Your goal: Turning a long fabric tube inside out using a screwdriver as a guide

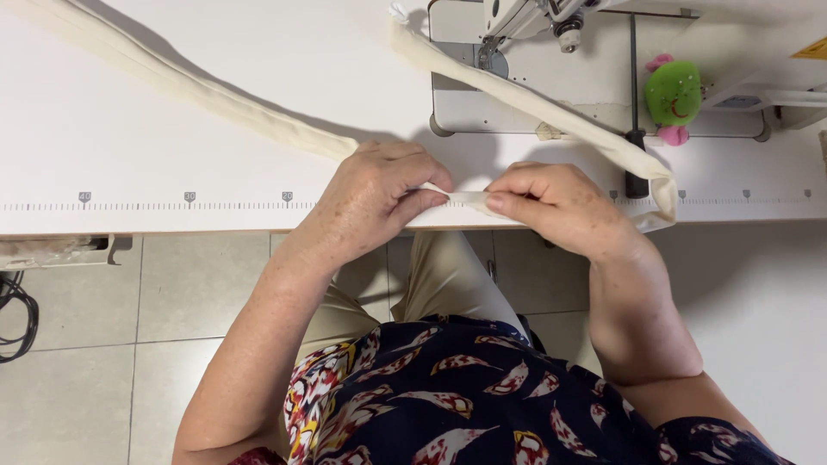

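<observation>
Nearest the camera, a dark top patterned with red, white and yellow leaf shapes (448, 405) fills the lower frame, with beige trousers (439, 275) showing above it over a pale tiled floor (103, 344). Both forearms reach forward to the front edge of the white worktop (172, 129), where a printed ruler strip (172, 205) runs along the edge.

The left hand (375, 198) is curled shut, thumb and forefinger pinching a cream fabric strip (465, 197). The right hand (556, 202) is closed on the same strip just beside it, fingertips pressed down on the short stretch between the two hands.

From the left hand the strip runs away up and to the left across the worktop. From the right hand it loops round near the edge and climbs back towards the sewing machine (534, 17) at the far side. A green pincushion (674, 93) with pink ends sits to the right of the machine, and a black cable (15, 310) hangs at the left under the worktop.
</observation>
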